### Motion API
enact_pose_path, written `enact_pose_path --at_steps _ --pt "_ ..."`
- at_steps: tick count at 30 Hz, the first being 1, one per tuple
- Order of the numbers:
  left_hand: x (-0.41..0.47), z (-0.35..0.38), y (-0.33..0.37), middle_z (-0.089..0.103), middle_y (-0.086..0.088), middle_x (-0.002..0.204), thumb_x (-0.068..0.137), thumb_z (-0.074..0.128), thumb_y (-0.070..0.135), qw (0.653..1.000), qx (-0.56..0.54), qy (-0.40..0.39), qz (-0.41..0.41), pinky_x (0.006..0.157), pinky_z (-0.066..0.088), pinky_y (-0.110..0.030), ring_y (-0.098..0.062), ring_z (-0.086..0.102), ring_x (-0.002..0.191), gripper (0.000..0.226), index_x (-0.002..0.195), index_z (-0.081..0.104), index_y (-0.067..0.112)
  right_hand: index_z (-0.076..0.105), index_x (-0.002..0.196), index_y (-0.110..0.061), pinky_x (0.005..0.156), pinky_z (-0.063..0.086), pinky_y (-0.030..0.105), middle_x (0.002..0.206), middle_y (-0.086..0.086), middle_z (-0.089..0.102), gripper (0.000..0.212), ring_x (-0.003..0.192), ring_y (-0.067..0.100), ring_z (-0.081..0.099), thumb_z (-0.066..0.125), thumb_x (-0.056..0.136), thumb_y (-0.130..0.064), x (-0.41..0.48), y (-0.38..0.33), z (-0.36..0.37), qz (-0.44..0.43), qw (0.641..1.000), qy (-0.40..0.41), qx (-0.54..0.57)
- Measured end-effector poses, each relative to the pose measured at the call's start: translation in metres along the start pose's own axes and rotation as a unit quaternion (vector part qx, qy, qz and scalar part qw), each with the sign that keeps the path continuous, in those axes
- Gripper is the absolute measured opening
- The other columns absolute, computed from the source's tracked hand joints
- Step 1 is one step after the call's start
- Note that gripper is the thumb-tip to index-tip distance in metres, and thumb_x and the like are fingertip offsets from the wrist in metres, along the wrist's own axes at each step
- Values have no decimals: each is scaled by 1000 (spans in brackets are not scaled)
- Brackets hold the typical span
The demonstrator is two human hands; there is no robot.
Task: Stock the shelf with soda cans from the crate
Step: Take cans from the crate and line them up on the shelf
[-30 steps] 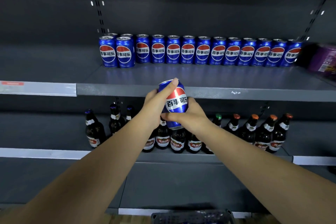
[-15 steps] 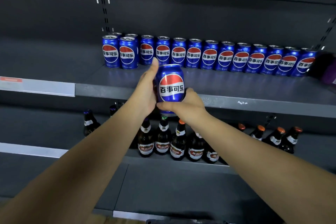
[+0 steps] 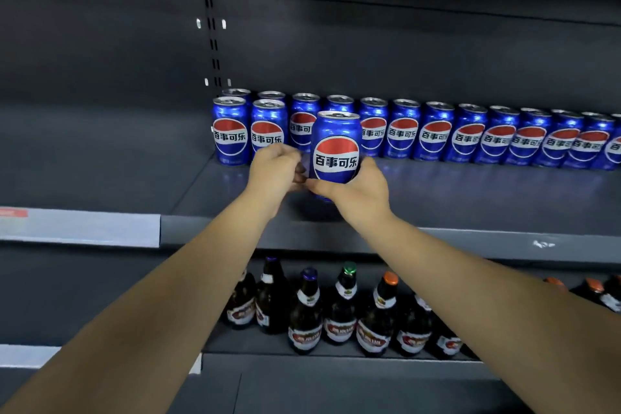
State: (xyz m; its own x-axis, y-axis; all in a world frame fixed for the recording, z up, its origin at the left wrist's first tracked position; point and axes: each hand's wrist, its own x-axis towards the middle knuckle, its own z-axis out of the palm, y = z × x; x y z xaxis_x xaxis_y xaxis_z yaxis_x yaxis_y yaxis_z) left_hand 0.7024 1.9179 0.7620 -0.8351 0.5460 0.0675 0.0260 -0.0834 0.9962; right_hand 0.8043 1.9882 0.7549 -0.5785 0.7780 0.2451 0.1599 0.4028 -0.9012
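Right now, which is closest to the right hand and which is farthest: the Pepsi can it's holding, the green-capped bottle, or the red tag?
1. Pepsi can: gripped in the right hand itself.
2. Green-capped bottle: just below, on the lower shelf.
3. Red tag: far off to the left, on the pale price strip.

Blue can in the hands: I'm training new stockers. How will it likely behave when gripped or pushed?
The blue can looks like rigid metal, so the right hand gripping it low should not dent it. Its glossy wall is probably slippery. Taller than wide, it may tip if pushed high on the smooth shelf, then roll.
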Motion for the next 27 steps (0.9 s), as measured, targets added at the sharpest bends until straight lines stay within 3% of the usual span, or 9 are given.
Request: enact_pose_path --at_steps 8,14,20,24,27 --pt "48 -22 -12 57 -5 70 93 50 10 993 96 -56 -47 61 47 -27 -17 55 62 17 77 55 15 47 117 -7 75 42 24 113 5 61 67 91 13 51 86 65 -23 49 8 50 94 994 45 17" --pt "72 -23 -13 60 -7 68 93 49 12 976 173 -112 -66 51 46 -23 -17 58 61 20 74 55 14 44 118 -6 74 40 22 117 6 60 69 103 17 57 85 67 -26 77 16 61 68 994 51 -66" --pt "83 -31 -18 62 -9 61 92 50 12 978 150 -123 -75 40 40 -18 -15 54 51 21 74 62 10 42 124 -5 78 42 25 123 10 57 79 113 24 55 84 66 -38 96 20 67 39 987 24 -156" --pt "83 -30 -21 62 -7 58 90 52 12 979 162 -113 -59 38 38 -17 -13 53 49 17 78 64 12 41 120 -5 79 44 26 119 10 59 74 111 24 56 82 69 -41 102 27 69 13 983 20 -181" --pt "82 -30 -20 61 -8 60 90 52 12 978 158 -120 -57 38 38 -17 -14 53 50 15 82 64 11 35 131 -6 88 45 31 126 14 54 83 117 27 51 79 72 -42 105 33 71 11 983 8 -180"
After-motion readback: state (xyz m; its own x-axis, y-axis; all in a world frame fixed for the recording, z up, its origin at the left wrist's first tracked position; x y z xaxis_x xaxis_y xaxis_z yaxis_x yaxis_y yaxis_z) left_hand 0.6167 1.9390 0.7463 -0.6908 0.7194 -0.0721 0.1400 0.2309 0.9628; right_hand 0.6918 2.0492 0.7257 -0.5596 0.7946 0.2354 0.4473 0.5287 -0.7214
